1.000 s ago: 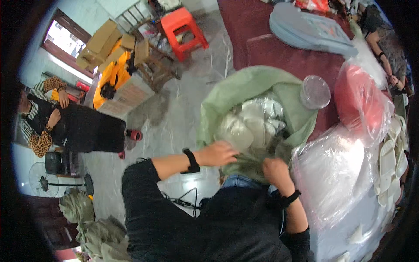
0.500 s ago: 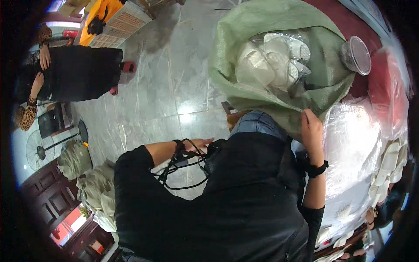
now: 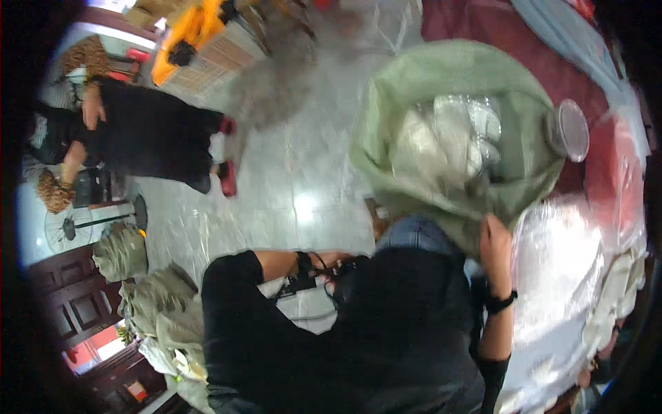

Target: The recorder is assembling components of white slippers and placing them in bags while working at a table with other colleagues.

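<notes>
A large green woven sack (image 3: 386, 90) stands in front of me, its mouth spread wide. Inside lie several white, slipper-like items (image 3: 455, 131) wrapped in clear plastic. My right hand (image 3: 495, 248) is closed on the near right edge of the sack, with the fist's thumb side up. My left hand (image 3: 334, 260) is at my waist, beside black cables (image 3: 303, 279). Blur, the cables and my body hide most of its fingers, so I cannot make out what it holds, if anything.
A clear-lidded tub (image 3: 571, 131) stands right of the sack. Clear plastic packs (image 3: 558, 262) and a red plastic-wrapped bundle (image 3: 610, 186) lie on the right. A person in black (image 3: 152, 131) stands at left. Behind my left are full sacks (image 3: 162, 297) and a fan (image 3: 69, 228).
The whole view has shifted, so the sack and my body appear lower. My right hand keeps its grip on the sack's edge. The person at left has stepped, and both red shoes now show.
</notes>
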A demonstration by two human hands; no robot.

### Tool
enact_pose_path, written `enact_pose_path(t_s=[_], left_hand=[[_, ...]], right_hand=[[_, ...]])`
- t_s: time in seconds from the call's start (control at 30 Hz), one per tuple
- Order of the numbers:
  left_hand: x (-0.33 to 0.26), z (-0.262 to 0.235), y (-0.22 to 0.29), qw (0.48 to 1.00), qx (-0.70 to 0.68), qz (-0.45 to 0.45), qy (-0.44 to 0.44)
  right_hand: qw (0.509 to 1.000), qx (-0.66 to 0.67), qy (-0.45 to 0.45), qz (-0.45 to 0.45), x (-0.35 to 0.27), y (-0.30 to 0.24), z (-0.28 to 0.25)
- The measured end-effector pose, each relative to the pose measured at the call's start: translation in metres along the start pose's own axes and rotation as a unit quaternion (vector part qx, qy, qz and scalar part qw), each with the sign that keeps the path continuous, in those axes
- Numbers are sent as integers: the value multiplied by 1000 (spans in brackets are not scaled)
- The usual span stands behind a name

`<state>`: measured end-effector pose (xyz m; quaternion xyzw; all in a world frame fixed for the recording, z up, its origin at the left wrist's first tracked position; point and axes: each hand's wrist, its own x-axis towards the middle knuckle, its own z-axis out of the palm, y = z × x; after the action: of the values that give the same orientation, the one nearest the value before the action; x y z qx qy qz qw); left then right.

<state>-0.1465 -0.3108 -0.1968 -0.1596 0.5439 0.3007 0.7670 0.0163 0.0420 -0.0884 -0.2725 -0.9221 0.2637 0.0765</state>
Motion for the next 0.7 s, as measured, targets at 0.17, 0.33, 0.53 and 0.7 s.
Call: enact_pose_path(t_s=[0.17,0.33,0.53,0.7], left_hand=[[27,-28,30,980,145,-104,-82],[47,-47,132,841,438,305,89],[-31,63,252,636,582,499,89],[-114,157,271,574,594,561,54]], right_hand=[[997,43,11,-56,0,-14,-11],[989,91,-9,-120,-1,-14,-7],[992,79,-61,-74,-5,-27,-40],[988,43,-93,-117,-1,-28,-43]])
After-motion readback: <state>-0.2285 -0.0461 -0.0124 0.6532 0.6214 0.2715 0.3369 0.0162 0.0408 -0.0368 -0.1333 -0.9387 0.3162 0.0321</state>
